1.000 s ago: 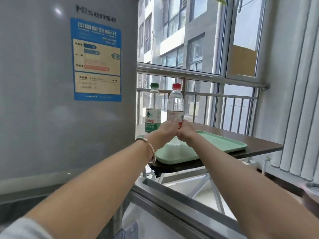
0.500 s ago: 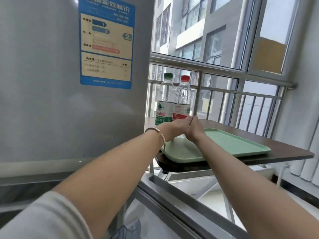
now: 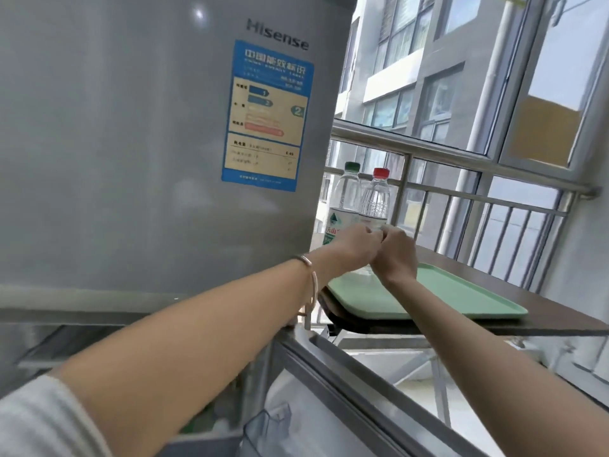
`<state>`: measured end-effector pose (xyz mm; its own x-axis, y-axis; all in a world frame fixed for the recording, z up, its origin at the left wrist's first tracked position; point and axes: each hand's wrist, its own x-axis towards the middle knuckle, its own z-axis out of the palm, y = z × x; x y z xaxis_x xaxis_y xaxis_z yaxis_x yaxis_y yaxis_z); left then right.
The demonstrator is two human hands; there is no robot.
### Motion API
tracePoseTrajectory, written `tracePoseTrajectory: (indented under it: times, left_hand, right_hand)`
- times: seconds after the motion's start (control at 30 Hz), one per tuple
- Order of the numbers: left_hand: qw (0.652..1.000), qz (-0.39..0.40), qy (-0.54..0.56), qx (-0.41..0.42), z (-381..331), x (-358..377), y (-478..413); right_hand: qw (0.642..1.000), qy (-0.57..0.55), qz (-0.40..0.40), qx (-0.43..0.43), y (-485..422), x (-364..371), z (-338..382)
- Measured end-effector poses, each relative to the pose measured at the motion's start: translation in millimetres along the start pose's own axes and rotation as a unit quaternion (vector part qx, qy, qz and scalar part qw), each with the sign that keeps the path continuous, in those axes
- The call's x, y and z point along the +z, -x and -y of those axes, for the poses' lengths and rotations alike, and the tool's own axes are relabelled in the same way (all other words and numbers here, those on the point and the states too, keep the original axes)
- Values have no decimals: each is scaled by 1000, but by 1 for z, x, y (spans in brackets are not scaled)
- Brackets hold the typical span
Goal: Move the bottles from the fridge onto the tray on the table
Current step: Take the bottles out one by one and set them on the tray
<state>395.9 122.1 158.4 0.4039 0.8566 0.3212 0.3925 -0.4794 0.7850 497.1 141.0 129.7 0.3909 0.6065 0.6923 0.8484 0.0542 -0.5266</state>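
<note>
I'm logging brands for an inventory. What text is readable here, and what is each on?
"Hisense": fridge front, top.
"中国能效标识": header of the blue energy label.
"1", "2", "2", "0.49": same label; its fine print is blurred.
"天山": green-capped bottle, remainder hidden by the left hand.
None readable: red-capped bottle, label covered by the left hand and right hand.
</note>
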Motion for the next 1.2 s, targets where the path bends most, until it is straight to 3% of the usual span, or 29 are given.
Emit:
tracePoseTrajectory:
  times: [0.17,0.27,0.4,0.53,0.8,0.97,1.07,1.2]
  left_hand:
    - [995,-72,-69,0,10,-32,42]
    - [994,-80,-77,0,16,-45,71]
    - [995,-49,-87,23,20,-57,112]
    - [991,38,-130,4,50,-74,145]
    - [963,167,-194,-88,204,-102,189]
    - [913,218,-284,-194,303,-112,204]
    - [896,170,-336,-236,356,-118,204]
    - [900,40,-293,-320,421,-119,191]
  right_hand:
    - [987,70,57,-135,40,-10,46]
    - [980,75,68,-171,66,-19,63]
    - [974,98,78,-187,101,-29,76]
    - [971,52,190,-135,147,-28,94]
    - [864,165,456,-134,232,86,113]
    - [796,158,576,-99,283,186,132]
    - [785,123,603,-74,307,238,135]
    - [788,108,605,-32,329,298,131]
